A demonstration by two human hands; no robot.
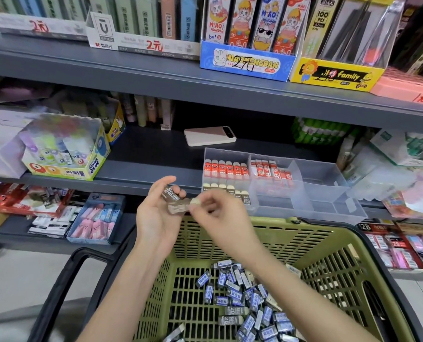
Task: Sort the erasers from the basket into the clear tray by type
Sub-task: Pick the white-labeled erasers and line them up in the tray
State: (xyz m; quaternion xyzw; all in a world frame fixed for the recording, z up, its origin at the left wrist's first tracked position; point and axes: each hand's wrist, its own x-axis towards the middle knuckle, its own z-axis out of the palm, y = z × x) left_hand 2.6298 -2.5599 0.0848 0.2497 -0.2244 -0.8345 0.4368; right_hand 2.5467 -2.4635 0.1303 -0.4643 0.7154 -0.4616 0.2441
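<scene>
Brown-sleeved 2B erasers [172, 195] lie gripped in the left hand [156, 218] above the green basket [328, 245]; the right hand [217, 215] pinches one by its pale end. Draw it out straight, then stand it against the matching brown row [230, 192] in the clear tray [324, 183], near-left compartment.

Olive-green basket [304, 224], black handle [92, 254]; blue-sleeved erasers [232, 292] inside; red-sleeved erasers [226, 169] in clear tray [328, 198].

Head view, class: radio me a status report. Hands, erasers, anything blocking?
Left hand holds grey-sleeved 2B erasers. Right hand pinches one's pale end. Clear plastic compartment tray just beyond; nothing between. Green plastic basket below.
</scene>
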